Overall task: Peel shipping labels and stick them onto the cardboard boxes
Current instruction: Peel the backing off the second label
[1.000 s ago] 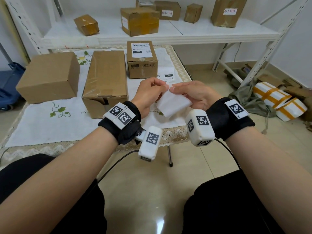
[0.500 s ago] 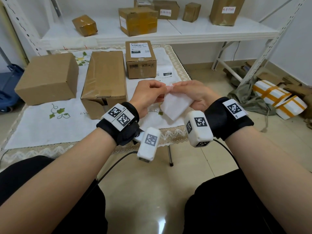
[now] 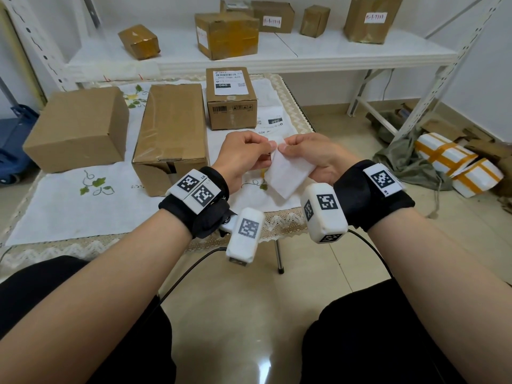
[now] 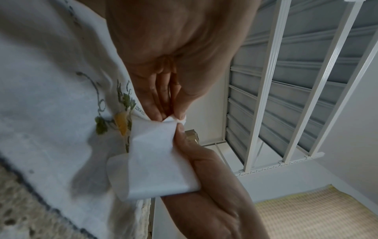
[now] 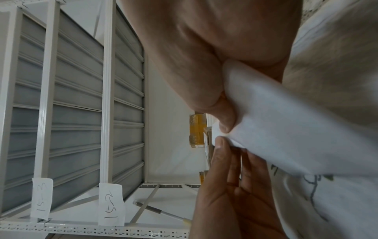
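Observation:
Both hands hold one white shipping label sheet (image 3: 288, 173) in the air above the table's near edge, blank side towards me. My left hand (image 3: 269, 147) pinches the sheet's top corner; in the left wrist view its fingertips (image 4: 174, 115) close on the curled corner of the label (image 4: 155, 161). My right hand (image 3: 283, 147) grips the same corner with thumb (image 5: 225, 126) on the label (image 5: 286, 129), the sheet lying across its palm. Three cardboard boxes stand on the table: a plain one (image 3: 77, 128), a long taped one (image 3: 171, 134), and a small one (image 3: 231, 101) with a label on top.
Loose printed labels (image 3: 274, 123) lie on the embroidered tablecloth (image 3: 69, 206) beyond my hands. A white shelf (image 3: 304, 48) behind holds several more boxes. Wrapped parcels (image 3: 457, 167) and cloth lie on the floor at right. A blue cart (image 3: 11, 139) stands at left.
Both hands stay together at the label's top corner, working it with the fingertips. The sheet has tilted slightly; nothing else moved.

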`<state>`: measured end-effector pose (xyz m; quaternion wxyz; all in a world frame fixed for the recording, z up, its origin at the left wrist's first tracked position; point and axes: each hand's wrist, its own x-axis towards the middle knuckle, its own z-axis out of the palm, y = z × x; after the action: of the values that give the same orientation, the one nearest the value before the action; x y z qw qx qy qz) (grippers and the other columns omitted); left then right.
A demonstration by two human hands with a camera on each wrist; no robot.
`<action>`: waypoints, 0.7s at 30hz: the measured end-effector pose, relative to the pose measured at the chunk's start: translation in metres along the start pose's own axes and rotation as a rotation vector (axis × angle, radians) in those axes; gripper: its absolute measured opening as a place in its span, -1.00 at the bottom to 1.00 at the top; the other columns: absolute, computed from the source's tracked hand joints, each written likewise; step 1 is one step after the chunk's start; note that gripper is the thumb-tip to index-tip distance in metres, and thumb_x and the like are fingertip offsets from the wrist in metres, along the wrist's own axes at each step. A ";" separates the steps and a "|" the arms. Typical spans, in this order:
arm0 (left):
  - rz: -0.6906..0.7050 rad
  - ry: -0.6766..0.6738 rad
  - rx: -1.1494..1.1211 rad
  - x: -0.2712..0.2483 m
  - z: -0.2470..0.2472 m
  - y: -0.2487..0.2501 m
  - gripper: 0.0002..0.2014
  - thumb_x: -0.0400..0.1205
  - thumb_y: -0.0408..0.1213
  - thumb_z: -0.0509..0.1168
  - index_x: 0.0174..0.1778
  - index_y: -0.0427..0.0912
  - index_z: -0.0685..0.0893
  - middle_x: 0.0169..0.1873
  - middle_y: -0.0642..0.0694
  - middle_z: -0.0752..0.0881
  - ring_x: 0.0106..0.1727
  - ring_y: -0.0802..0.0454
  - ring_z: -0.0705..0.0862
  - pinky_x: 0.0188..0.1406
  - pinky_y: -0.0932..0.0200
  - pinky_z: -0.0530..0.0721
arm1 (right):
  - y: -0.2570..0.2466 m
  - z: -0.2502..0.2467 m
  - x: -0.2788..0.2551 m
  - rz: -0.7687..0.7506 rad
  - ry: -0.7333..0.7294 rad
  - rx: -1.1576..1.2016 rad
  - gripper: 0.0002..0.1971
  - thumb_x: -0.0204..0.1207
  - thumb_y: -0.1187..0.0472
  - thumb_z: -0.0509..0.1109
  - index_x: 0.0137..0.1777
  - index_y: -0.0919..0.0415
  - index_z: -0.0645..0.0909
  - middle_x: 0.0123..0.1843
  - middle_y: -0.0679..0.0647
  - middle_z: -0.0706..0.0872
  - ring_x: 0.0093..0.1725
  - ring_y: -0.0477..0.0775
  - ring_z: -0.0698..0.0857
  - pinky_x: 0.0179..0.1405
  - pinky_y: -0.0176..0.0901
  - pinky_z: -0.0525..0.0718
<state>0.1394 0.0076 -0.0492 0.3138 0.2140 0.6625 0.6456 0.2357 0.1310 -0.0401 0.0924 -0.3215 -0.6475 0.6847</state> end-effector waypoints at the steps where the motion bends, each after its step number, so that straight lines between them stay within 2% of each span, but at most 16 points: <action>1: -0.001 0.005 -0.005 0.000 0.000 0.000 -0.83 0.64 -0.44 0.48 -0.23 -0.20 0.66 -0.27 -0.12 0.70 -0.35 0.08 0.69 -0.29 0.31 0.81 | 0.000 0.000 0.000 -0.007 -0.007 0.002 -0.86 0.70 0.40 0.37 -0.10 0.28 0.66 -0.10 0.19 0.75 -0.14 0.08 0.74 0.18 0.03 0.74; 4: 0.004 0.012 -0.011 0.000 -0.001 0.000 -0.84 0.64 -0.45 0.47 -0.22 -0.21 0.66 -0.27 -0.14 0.70 -0.39 0.10 0.69 -0.30 0.31 0.81 | 0.001 -0.001 -0.002 -0.021 -0.024 0.019 -0.96 0.65 0.36 0.44 0.02 0.34 0.70 -0.05 0.20 0.79 -0.12 0.08 0.77 0.07 -0.04 0.80; 7: 0.015 0.007 -0.001 0.000 -0.002 0.001 -0.88 0.66 -0.47 0.44 -0.17 -0.24 0.68 -0.30 -0.15 0.72 -0.49 0.17 0.69 -0.36 0.34 0.78 | 0.000 -0.004 -0.002 -0.006 -0.013 0.099 -0.58 0.51 0.36 0.58 0.33 0.49 0.63 0.12 0.30 0.82 -0.10 0.09 0.84 -0.18 -0.12 0.84; 9: 0.024 0.003 0.003 0.000 -0.003 0.001 -0.90 0.66 -0.46 0.45 -0.15 -0.25 0.70 -0.32 -0.16 0.72 -0.53 0.18 0.68 -0.38 0.34 0.77 | -0.001 -0.005 -0.002 0.012 -0.010 0.099 -0.44 0.44 0.35 0.63 0.42 0.51 0.58 0.19 0.35 0.81 -0.09 0.13 0.86 -0.23 -0.11 0.83; 13: 0.033 -0.019 0.014 0.001 -0.007 0.002 -0.90 0.62 -0.44 0.50 -0.18 -0.26 0.71 -0.35 -0.15 0.71 -0.54 0.15 0.66 -0.39 0.32 0.74 | -0.002 -0.009 -0.004 0.038 -0.064 0.035 -0.73 0.53 0.36 0.56 0.20 0.43 0.73 0.03 0.28 0.84 -0.12 0.12 0.85 -0.18 -0.11 0.86; 17: 0.031 -0.030 0.017 0.004 -0.009 0.003 -0.92 0.60 -0.45 0.51 -0.13 -0.26 0.74 -0.33 -0.12 0.74 -0.52 0.16 0.67 -0.36 0.33 0.74 | -0.003 -0.014 -0.002 0.048 -0.104 -0.039 -0.65 0.55 0.30 0.55 0.31 0.40 0.72 0.16 0.31 0.84 0.06 0.21 0.84 0.08 0.02 0.85; 19: 0.030 -0.031 0.015 0.005 -0.010 0.003 -0.92 0.59 -0.45 0.52 -0.07 -0.28 0.75 -0.32 -0.12 0.75 -0.51 0.16 0.67 -0.32 0.33 0.76 | -0.003 -0.015 -0.002 0.043 -0.111 -0.063 -0.75 0.56 0.31 0.54 0.21 0.36 0.75 0.11 0.29 0.85 0.02 0.20 0.85 0.07 0.03 0.85; 21: 0.030 -0.033 0.014 0.006 -0.011 0.002 -0.91 0.59 -0.44 0.52 -0.04 -0.29 0.75 -0.29 -0.14 0.75 -0.48 0.14 0.68 -0.27 0.30 0.79 | -0.003 -0.014 -0.003 0.030 -0.107 -0.096 -0.93 0.58 0.32 0.52 0.03 0.26 0.74 0.00 0.24 0.86 -0.08 0.15 0.85 0.02 0.03 0.84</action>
<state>0.1273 0.0045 -0.0484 0.3136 0.2366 0.6585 0.6419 0.2452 0.1417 -0.0353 0.0316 -0.2983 -0.6786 0.6705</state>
